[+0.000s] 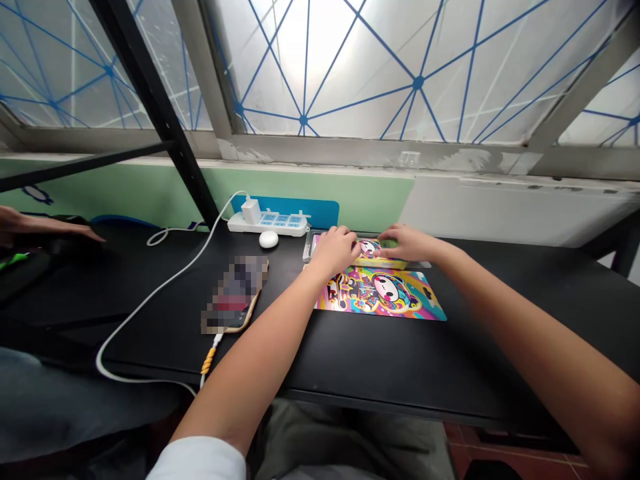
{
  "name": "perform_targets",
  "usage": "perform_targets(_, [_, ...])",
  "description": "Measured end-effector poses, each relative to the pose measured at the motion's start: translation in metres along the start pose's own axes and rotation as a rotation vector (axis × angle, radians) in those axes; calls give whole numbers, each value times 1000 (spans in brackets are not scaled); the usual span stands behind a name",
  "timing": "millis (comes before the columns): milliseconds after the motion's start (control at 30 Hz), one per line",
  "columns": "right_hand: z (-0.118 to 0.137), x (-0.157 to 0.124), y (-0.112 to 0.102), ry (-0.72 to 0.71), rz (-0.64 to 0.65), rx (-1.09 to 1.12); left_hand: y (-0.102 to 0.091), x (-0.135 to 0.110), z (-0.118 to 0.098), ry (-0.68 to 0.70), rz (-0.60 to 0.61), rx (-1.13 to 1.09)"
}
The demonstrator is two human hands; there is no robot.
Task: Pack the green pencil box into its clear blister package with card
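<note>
Both hands grip the small colourful pack (371, 251): the left hand (336, 249) curls over its left end and the right hand (407, 243) pinches its right end. It sits just beyond the cartoon sheet (380, 293) on the black counter (350, 353). An even hold at both ends, kept low and level, seems best.

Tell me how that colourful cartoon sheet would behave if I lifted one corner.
The cartoon sheet lies flat and looks very thin, so it would probably flex and feel light. Its glossy face suggests it may slide easily on the smooth desk.
</note>
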State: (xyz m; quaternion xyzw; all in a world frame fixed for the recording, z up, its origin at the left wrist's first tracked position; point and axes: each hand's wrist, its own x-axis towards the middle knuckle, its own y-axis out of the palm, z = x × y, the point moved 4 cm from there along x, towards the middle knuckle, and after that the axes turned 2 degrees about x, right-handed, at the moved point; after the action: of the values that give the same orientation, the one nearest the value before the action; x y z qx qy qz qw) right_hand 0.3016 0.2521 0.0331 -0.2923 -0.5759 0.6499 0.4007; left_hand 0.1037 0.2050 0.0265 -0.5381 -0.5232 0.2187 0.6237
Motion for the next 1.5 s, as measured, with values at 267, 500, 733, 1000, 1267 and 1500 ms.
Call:
perform_targets(267, [-4,27,-1,25,119,-54,-17,-7,23,-244,74,46])
perform_targets(500, [7,12,-4,34,-149,-137,-30,-10,40,-303,131,17])
perform_targets(733, [31,-26,-11,-129,-407,-111,-46,-16,52,-214,65,-163])
perform_targets(1000, [64,-101,-36,-253,-647,-166,-89,-59,11,17,-217,-172])
perform_targets(1267, [74,-169,11,-424,-492,-122,-70,-110,2,144,93,-360])
perform_targets(1500, [50,-165,20,-203,-387,149,-55,-120,4,-43,263,-423])
